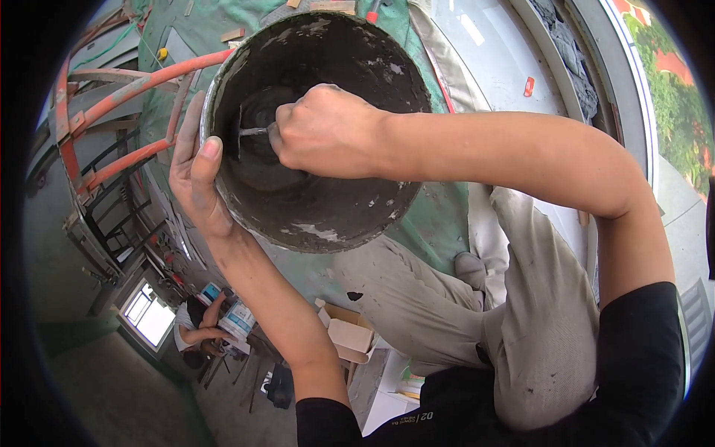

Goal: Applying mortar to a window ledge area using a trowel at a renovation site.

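Right hand (328, 132) is fisted tight inside the bucket (313, 223), fingers fully curled around a thin metal tool (253, 132). Only a short grey bit of the tool sticks out past the knuckles, pointing left; its working end is hidden in shadow, can't tell what kind of tool it is.

Left hand (195, 175) is mostly open, clasping the bucket's left rim. Thumb hooks over the edge to the inside, palm and the other fingers lie flat against the outer wall. Fingers look dusty grey.

Bucket is round, dark, held up close under the camera, in front of the person's lap. Inside is coated with grey cement-like crust, rough and patchy, with lighter flaky spots near the rim and a darker, smoother-looking patch at the bottom by the right fist. Rim is caked and uneven.

Person wears a black shirt (640, 357) and dirty beige trousers (536, 313), knees bent. A green tarp (439, 216) lies behind and below the bucket. Orange metal bars (141, 80), curved and paint-chipped, run at upper left, just beside the bucket. Lower left, well apart: an open cardboard box (350, 335) and another person (197, 328) sitting by a white drum (238, 319).
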The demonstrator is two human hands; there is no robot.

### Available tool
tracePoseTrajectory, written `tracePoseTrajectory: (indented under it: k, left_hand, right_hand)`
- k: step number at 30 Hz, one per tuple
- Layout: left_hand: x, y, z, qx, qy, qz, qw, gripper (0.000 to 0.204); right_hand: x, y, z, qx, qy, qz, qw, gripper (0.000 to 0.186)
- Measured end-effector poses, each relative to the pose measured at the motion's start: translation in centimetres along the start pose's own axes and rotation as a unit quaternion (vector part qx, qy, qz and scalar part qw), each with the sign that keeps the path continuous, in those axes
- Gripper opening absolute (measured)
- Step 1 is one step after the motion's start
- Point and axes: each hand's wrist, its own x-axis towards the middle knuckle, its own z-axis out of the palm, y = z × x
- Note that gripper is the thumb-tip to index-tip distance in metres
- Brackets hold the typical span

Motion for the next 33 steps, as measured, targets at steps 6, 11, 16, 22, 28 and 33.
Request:
tracePoseTrajectory:
  k: [6, 11, 16, 22, 28, 33]
  left_hand:
    - [-0.9, 0.4, 1.4, 0.033, -0.013, -0.012, 0.999, 0.086]
    - [-1.6, 0.8, 1.2, 0.059, -0.001, 0.001, 0.998, 0.089]
    - [-1.7, 0.2, 1.3, -0.005, 0.035, -0.001, 0.999, 0.084]
    - [-2.0, -0.1, 2.3, 0.100, -0.012, 0.027, 0.995, 0.087]
    - [-2.2, -0.2, 2.3, 0.054, 0.011, 0.036, 0.998, 0.086]
    - [-3.1, -1.1, 2.8, 0.029, 0.034, 0.015, 0.999, 0.080]
  right_hand:
    - [-3.8, -2.1, 5.3, 0.011, -0.077, 0.009, 0.997, 0.017]
    - [-5.7, 0.4, 2.8, 0.051, -0.142, -0.022, 0.988, 0.017]
    - [-3.9, 1.3, -0.4, 0.096, -0.028, 0.069, 0.993, 0.030]
    - [-3.2, 0.5, 5.2, 0.024, -0.068, 0.057, 0.996, 0.055]
    - [-6.9, 2.8, 1.0, 0.077, -0.193, 0.070, 0.976, 0.025]
    - [-4.5, 3.4, 0.6, 0.054, 0.020, 0.122, 0.991, 0.022]
